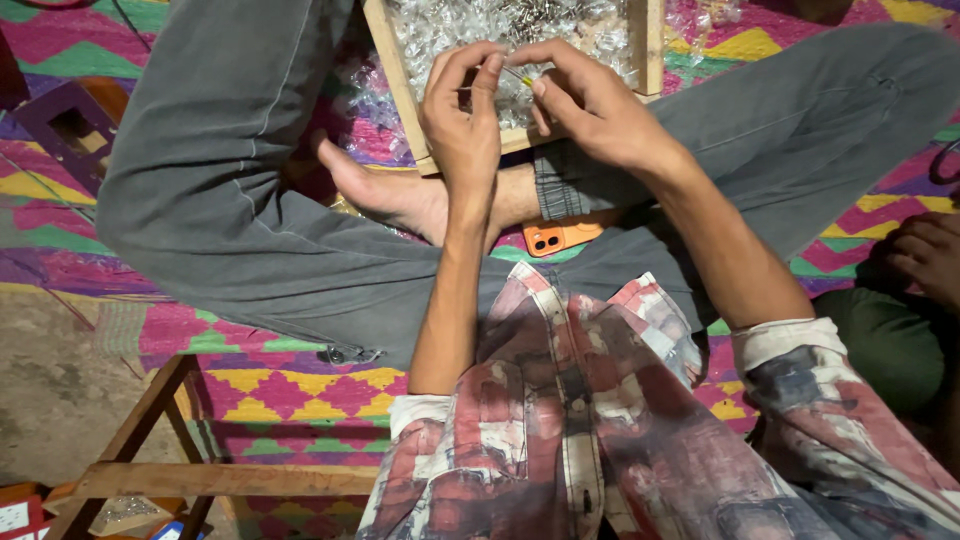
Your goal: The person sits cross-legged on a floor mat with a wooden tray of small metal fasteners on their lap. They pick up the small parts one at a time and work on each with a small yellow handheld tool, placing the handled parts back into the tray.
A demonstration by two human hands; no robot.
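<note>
Patchwork-printed shirt fabric in red, white and grey fills the bottom of the head view, closest to the lens, with both sleeves rolled up on the forearms. Beyond it the person sits cross-legged in grey trousers, one bare foot tucked under the opposite shin. An orange phone lies on the mat just beside that foot, partly under the trouser leg.

Both hands are raised together over the near edge of a wooden tray. Left hand has its thumb and forefinger pinched on a thin wire piece with a small yellow bit on it; right hand meets it from the other side, fingertips closed on the same piece, so the two hands nearly touch. That wire piece sits between the fingertips, held above the tray's near side.

Inside the tray lies a heap of small clear glassy parts, with a cluster of thin metal pins near its far side. Similar clear parts spill onto the mat to the tray's left.

Under everything is a woven mat with zigzag bands of pink, yellow, green and purple. At lower left stands a wooden frame on bare ground. At the right edge, another person's hand rests on the mat, well apart from the work.
</note>
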